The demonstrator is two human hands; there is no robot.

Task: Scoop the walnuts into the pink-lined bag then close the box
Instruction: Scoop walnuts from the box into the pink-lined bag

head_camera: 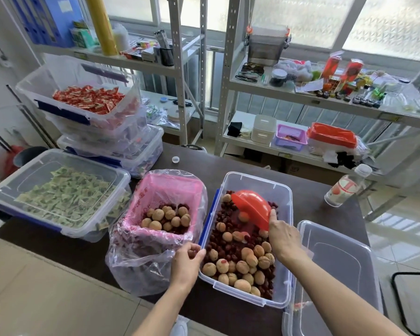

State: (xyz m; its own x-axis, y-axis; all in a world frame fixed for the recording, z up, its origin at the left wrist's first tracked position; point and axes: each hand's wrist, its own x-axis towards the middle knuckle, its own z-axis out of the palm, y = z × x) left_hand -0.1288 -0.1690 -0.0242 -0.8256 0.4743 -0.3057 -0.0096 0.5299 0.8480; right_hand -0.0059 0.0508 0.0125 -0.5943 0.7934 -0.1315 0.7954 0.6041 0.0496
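A clear plastic box (pixel 285 241) in the middle of the dark table holds walnuts (pixel 244 265) mixed with red dates. My right hand (pixel 284 235) grips a red scoop (pixel 252 207) held mouth-down over the far half of the box. To the left stands a pink basket lined with a clear bag (pixel 141 260); several walnuts (pixel 166 218) and dates lie inside it. My left hand (pixel 186 264) pinches the bag's near edge beside the box's left wall. The box's clear lid (pixel 335 270) lies on the right.
A lidded box of green packets (pixel 58 192) sits at the left, stacked boxes of red packets (pixel 87 100) behind it. A plastic bottle (pixel 344 187) stands at the right rear of the table, a white cap (pixel 175 159) at the back. Metal shelves stand beyond.
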